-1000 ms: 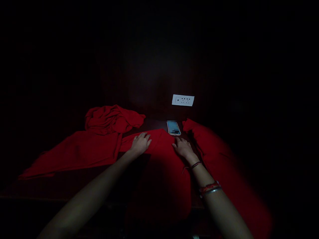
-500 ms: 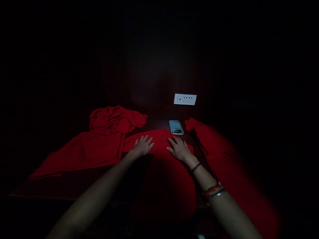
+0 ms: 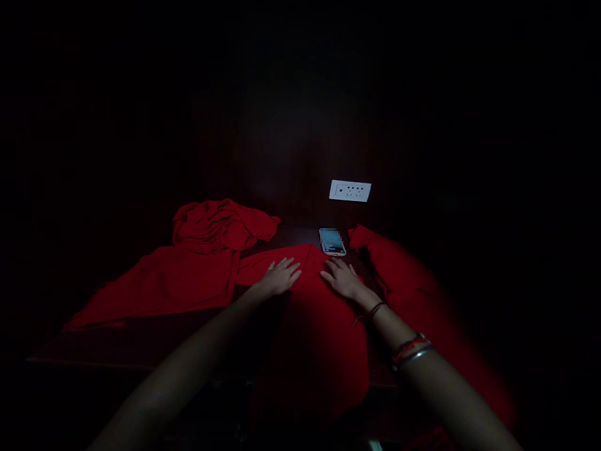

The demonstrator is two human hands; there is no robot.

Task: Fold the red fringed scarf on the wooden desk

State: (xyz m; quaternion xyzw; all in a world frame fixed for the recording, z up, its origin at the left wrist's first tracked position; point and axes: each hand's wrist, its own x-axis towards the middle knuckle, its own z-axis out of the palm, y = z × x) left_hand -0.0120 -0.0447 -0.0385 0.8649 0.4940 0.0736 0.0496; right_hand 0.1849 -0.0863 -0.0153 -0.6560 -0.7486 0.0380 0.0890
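Note:
A red cloth [image 3: 323, 332] lies spread over the dark table in front of me, and its near end hangs past the front edge. My left hand [image 3: 280, 276] lies flat on the cloth's left part, fingers spread. On its upper right part rests my right hand [image 3: 342, 279], palm down and fingers apart. Neither hand grips anything. The cloth's far corner points toward a phone [image 3: 332, 242] with a lit screen, just beyond my right hand.
To the left lie a flat folded red cloth [image 3: 159, 285] and a crumpled red cloth [image 3: 223, 225] behind it. Another long red cloth [image 3: 417, 294] stretches along the right. A white socket panel [image 3: 350, 190] is on the dark back wall. The surroundings are very dark.
My left hand has slid slightly to the right over the cloth. My right hand has also shifted a little to the right. The view has moved slightly.

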